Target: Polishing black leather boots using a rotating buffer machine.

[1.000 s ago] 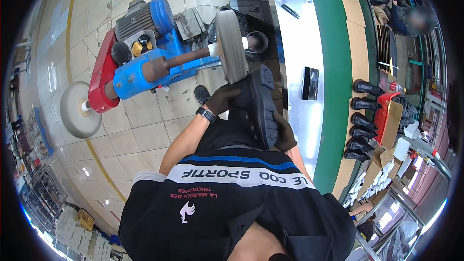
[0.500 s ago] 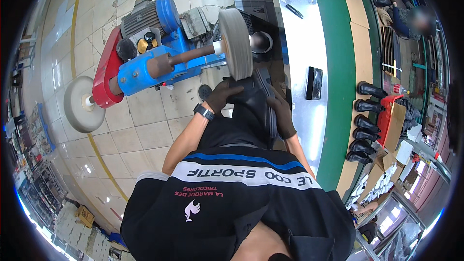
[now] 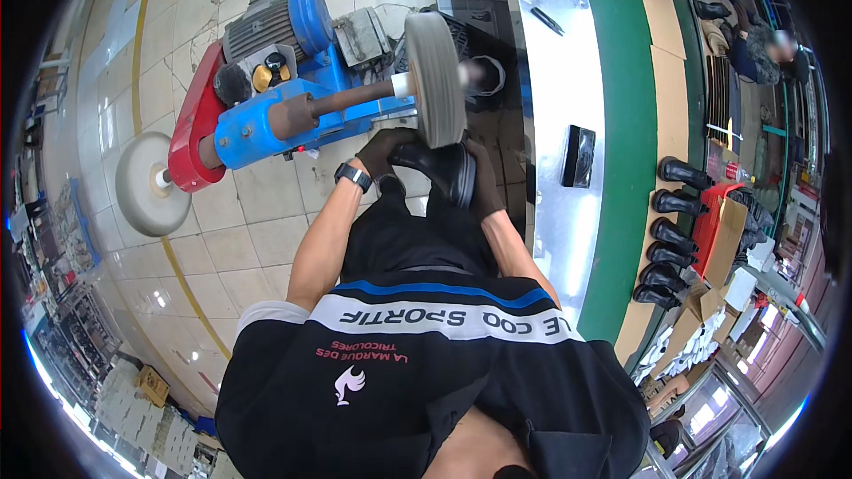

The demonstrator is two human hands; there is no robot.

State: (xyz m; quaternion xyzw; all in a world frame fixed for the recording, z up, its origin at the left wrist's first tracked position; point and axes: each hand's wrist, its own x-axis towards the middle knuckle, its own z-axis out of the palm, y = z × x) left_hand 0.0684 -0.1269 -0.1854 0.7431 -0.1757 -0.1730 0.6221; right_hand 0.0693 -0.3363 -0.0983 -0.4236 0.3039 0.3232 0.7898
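Observation:
Both my hands wear dark gloves and grip a black shoe [image 3: 439, 168]. My left hand [image 3: 380, 151] holds its left end, with a black watch on that wrist. My right hand [image 3: 484, 184] holds its right side. The shoe is pressed up against the lower rim of a grey buffing wheel [image 3: 435, 78], which spins on the shaft of a blue and red polishing machine [image 3: 275, 98]. A second, white wheel [image 3: 146, 184] sits at the machine's left end.
A shiny metal bench [image 3: 568, 80] with a green edge runs along the right, bearing a small black box [image 3: 579, 157] and a pen. Several black boots [image 3: 670, 222] stand in a row beyond it. A person sits at the far upper right. Tiled floor lies left.
The shoe has been lowered and turned from upright to lying flatter against the wheel's underside. My hands have shifted with it, closer to the wheel.

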